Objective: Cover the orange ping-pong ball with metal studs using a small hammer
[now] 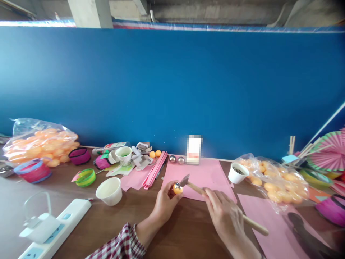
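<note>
My left hand (165,203) pinches a small orange ball (178,188) between thumb and fingers. The ball's upper part is shiny silver. Wrapped in my right hand (223,212) is a long wooden-handled tool (198,188); its pointed dark grey head meets or nearly meets the ball, and its handle sticks out behind the hand. Whether that head is a blade or bristles I cannot tell. Both hands are above the near edge of a pink paper sheet (207,176). Two shiny silver balls (176,160) sit at the sheet's far edge.
Plastic bags of orange balls lie at left (40,144) and right (283,183). A white cup with dark bits (238,173) stands right of the sheet, a white paper cup (109,191) left. A power strip (58,230) is at front left. A blue partition (172,90) rises behind.
</note>
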A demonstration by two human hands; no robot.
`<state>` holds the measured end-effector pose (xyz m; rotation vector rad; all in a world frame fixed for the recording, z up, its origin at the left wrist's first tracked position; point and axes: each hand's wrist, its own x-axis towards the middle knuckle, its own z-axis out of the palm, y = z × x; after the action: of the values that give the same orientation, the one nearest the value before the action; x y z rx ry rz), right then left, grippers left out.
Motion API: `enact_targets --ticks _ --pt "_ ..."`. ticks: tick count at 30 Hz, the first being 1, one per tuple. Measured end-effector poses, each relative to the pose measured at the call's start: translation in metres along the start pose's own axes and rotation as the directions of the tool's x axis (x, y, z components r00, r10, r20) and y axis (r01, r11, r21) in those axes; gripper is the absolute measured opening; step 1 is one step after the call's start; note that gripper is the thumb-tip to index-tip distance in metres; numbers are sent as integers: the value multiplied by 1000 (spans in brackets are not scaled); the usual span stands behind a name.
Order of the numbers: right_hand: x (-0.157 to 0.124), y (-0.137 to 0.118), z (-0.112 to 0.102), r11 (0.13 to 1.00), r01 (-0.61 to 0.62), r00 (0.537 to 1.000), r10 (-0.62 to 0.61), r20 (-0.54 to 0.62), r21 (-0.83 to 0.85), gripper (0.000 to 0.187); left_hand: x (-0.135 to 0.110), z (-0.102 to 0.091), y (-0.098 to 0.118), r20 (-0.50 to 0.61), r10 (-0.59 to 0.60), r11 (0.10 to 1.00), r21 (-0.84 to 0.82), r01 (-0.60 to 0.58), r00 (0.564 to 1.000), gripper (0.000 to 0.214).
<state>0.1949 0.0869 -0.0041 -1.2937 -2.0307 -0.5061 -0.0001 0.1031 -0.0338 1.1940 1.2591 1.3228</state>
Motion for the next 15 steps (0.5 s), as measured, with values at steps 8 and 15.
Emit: enact_targets --ticks 8,15 --pt "-2 3 2 1000 -17 1000 17 23 -19 26 -1 -1 -5 28 23 1000 -11 -23 999 44" --pt "-2 0 6 1000 4 999 -2 52 -29 27 -2 1 -1 35 16 999 -53 -14 999 42"
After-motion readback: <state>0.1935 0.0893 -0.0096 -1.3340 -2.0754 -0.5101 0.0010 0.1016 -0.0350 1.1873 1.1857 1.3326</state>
